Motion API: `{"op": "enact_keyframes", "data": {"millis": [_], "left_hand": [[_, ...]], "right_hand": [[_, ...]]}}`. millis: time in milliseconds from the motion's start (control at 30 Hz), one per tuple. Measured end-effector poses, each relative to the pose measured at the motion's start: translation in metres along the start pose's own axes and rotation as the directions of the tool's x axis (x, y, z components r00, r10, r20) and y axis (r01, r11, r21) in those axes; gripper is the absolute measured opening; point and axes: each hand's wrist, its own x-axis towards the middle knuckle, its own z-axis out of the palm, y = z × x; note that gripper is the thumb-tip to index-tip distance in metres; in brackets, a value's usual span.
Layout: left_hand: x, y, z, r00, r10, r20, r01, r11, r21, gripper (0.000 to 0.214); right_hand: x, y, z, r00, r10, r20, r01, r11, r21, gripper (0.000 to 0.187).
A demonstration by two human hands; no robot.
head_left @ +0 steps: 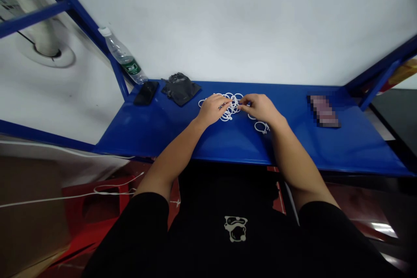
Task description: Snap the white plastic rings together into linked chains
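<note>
Several white plastic rings point(227, 115), each with a small tab, lie in a loose pile on the blue shelf between my hands. My left hand point(211, 109) reaches in from the left with its thumb and fingers pinched on a white ring at the top of the pile. From the other side my right hand point(259, 107) pinches at the same spot, its fingertips on a white ring. Fingers partly cover the held pieces, so their exact shape is hard to see. A separate white ring point(260, 127) lies below my right hand, and another is partly hidden under it.
On the blue shelf point(156, 132) lie a crumpled black plastic bag point(181, 88), a black phone point(146, 93) and, at the right, a blurred-out flat object point(325, 111). A clear bottle point(124, 56) leans by the left post. A red stool point(97, 208) stands below left.
</note>
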Motion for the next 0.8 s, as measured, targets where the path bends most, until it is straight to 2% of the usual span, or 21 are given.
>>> {"op": "enact_keyframes", "data": {"millis": [67, 167, 300, 433, 533, 700, 800], "left_hand": [[0.0, -0.004, -0.001, 0.997, -0.069, 0.045, 0.068, 0.997, 0.021, 0.015], [-0.002, -0.01, -0.002, 0.975, -0.197, 0.101, 0.191, 0.979, 0.073, 0.022], [-0.003, -0.011, -0.001, 0.958, -0.265, 0.11, 0.254, 0.962, 0.104, 0.035], [-0.001, -0.006, -0.003, 0.958, -0.262, 0.118, 0.249, 0.962, 0.114, 0.03], [0.0, -0.004, -0.005, 0.953, -0.27, 0.136, 0.254, 0.959, 0.123, 0.028], [-0.001, -0.005, -0.005, 0.922, -0.309, 0.234, 0.283, 0.949, 0.136, 0.029], [-0.002, -0.004, -0.005, 0.919, -0.333, 0.212, 0.304, 0.939, 0.158, 0.034]], "right_hand": [[-0.004, 0.02, -0.019, 0.99, 0.091, 0.105, -0.089, 0.996, -0.03, 0.019], [-0.012, 0.052, -0.042, 0.942, 0.255, 0.22, -0.244, 0.967, -0.075, 0.028], [-0.015, 0.071, -0.051, 0.875, 0.363, 0.32, -0.35, 0.932, -0.1, 0.036], [-0.009, 0.059, -0.039, 0.847, 0.398, 0.351, -0.371, 0.917, -0.143, 0.041], [-0.004, 0.044, -0.027, 0.859, 0.403, 0.316, -0.373, 0.915, -0.152, 0.038], [-0.001, 0.03, -0.017, 0.875, 0.39, 0.285, -0.337, 0.915, -0.22, 0.035], [0.0, 0.025, -0.015, 0.899, 0.35, 0.264, -0.301, 0.93, -0.211, 0.029]]}}
